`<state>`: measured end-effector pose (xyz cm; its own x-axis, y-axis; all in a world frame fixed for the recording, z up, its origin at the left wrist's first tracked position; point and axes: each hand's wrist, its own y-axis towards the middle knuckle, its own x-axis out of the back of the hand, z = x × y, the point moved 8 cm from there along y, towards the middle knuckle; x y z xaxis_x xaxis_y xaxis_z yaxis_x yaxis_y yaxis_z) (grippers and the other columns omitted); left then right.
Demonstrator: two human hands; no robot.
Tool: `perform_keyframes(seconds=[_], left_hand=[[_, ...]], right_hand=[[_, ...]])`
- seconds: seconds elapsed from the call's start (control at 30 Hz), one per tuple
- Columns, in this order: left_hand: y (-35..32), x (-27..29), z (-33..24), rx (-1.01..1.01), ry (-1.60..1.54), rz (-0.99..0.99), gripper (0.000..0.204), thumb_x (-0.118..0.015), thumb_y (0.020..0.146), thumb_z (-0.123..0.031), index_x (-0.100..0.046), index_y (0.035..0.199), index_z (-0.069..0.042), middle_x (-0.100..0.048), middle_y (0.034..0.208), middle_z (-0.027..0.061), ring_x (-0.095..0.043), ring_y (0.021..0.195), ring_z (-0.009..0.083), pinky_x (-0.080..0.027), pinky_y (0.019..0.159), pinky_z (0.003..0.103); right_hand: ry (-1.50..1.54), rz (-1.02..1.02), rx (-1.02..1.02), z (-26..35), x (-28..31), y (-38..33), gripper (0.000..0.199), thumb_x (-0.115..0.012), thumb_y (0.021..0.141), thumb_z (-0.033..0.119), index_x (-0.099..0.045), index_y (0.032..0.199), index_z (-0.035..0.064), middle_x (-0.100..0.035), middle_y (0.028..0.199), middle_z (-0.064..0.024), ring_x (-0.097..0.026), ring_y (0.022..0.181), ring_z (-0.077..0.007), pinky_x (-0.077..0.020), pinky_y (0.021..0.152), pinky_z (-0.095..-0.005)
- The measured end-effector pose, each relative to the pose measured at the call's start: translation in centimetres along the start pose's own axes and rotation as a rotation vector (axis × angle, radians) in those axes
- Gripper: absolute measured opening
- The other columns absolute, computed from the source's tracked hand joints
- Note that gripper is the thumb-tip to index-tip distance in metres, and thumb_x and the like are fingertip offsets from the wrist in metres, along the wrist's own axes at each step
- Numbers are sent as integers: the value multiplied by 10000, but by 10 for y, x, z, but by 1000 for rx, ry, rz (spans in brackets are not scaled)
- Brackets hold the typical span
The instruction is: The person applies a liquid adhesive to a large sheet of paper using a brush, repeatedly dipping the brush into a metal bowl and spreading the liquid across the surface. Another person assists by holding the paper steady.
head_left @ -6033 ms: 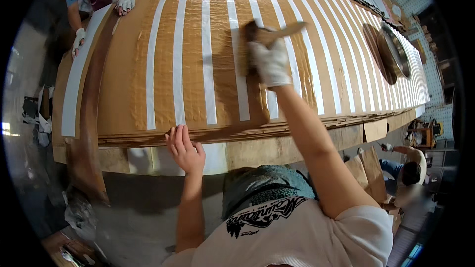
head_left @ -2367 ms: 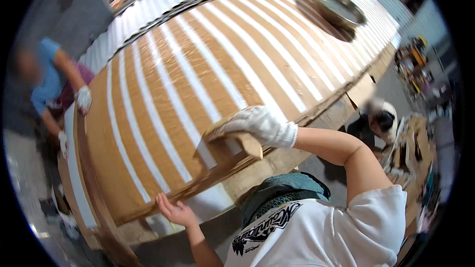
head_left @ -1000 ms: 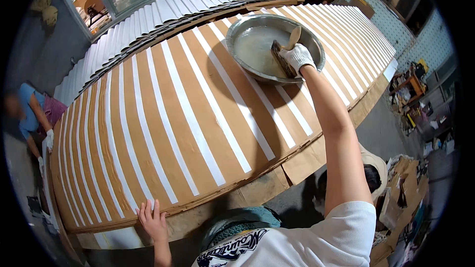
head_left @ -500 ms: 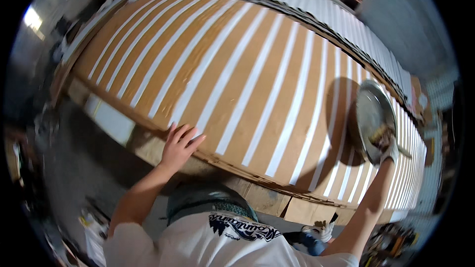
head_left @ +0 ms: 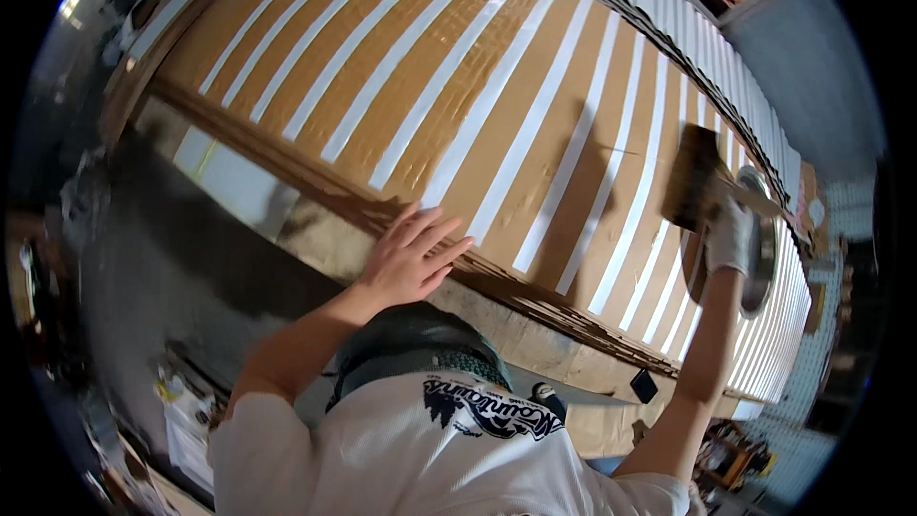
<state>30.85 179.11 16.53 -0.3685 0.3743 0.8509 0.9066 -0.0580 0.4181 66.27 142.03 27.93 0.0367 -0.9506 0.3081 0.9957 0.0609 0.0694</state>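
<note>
A wide board (head_left: 544, 143) with brown and white stripes lies in front of me. Its left part looks wet and glossy. My left hand (head_left: 413, 253) is bare, fingers spread, resting on the board's near edge. My right hand (head_left: 729, 237), in a whitish glove, is closed round the handle of a broad, dark-bristled brush (head_left: 690, 177), blurred by motion. The brush is over the right half of the board; whether its bristles touch the surface I cannot tell. Partly hidden behind that hand, a round metal bowl (head_left: 761, 268) sits on the board.
White corrugated sheets (head_left: 659, 0) run along the board's far side. Layered sheet edges (head_left: 535, 311) show under the near edge, above a pale wooden support (head_left: 315, 248). A dark flat object (head_left: 644, 385) is beside my right forearm. White bags (head_left: 186, 430) lie on the floor at lower left.
My right hand has lifted the brush out of the bowl and swung it left over the board. My left hand appears farther right on the near edge. The far person has left the view.
</note>
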Motion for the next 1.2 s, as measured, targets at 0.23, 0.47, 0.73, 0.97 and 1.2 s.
perform_keyframes(seconds=[0.23,0.47,0.73,0.97,1.2], left_hand=[[-8,27,63,-114,148,-5,501,-679,821,-319,-642,1321,-312,-513,1346,19,-405,1289,246,-237,1137,618],[-21,8,87,-194,206,-63,568,-677,813,-291,-589,1374,-320,-480,1343,1,-396,1280,223,-327,1071,609],[-32,-6,97,-246,333,-79,530,-746,836,-424,-593,1342,-387,-445,1342,-20,-371,1295,237,-322,1093,606],[-51,-11,97,-247,461,21,642,-558,882,-715,-460,1456,-444,-359,1490,6,-258,1427,268,-354,1024,607],[-73,-19,90,-231,538,108,737,-610,850,-698,-378,1497,-432,-344,1497,28,-252,1431,292,-304,1074,673]], right_hand=[[-98,504,198,78,-243,-63,421,-721,875,61,-609,1263,-56,-694,1116,-135,-677,981,-195,-577,889,-308],[-622,470,489,51,-340,-39,364,-752,857,62,-653,1205,23,-729,1066,-107,-698,976,-157,-577,846,-308],[-452,228,256,55,-355,110,338,-718,850,146,-646,1176,96,-724,1053,-143,-705,977,-284,-555,845,-397],[-588,98,313,52,-389,259,399,-745,850,169,-630,1232,146,-719,1086,-136,-699,1004,-301,-552,855,-412],[-617,-18,409,44,-411,347,396,-745,875,214,-629,1251,166,-709,1126,-134,-667,1064,-330,-531,926,-421]])
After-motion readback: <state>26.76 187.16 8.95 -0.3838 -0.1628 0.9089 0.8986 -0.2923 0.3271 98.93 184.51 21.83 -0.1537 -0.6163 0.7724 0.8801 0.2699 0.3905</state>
